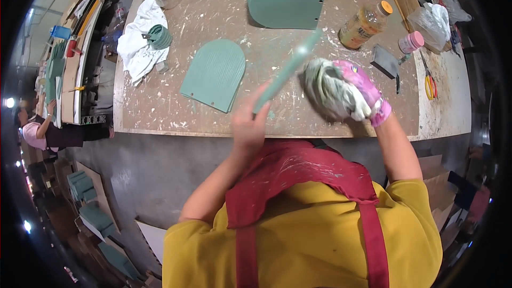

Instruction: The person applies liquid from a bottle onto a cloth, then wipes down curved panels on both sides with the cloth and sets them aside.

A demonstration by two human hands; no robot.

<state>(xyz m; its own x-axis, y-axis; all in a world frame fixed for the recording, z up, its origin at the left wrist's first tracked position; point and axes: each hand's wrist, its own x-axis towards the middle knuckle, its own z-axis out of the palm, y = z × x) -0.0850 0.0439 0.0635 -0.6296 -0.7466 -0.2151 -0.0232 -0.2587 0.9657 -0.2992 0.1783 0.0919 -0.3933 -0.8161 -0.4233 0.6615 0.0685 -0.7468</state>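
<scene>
Pinching the board [288, 70], the left hand [248, 128] points it to one o'clock; the right hand [362, 88] holds a rag [326, 92] nearby.

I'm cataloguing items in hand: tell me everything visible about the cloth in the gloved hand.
The cloth is a crumpled, soft-looking wad, whitish with grey-green smudges and deep folds. The pink-gloved right hand grips it over the table, right of the green panel; whether it touches the surface is unclear.
</scene>
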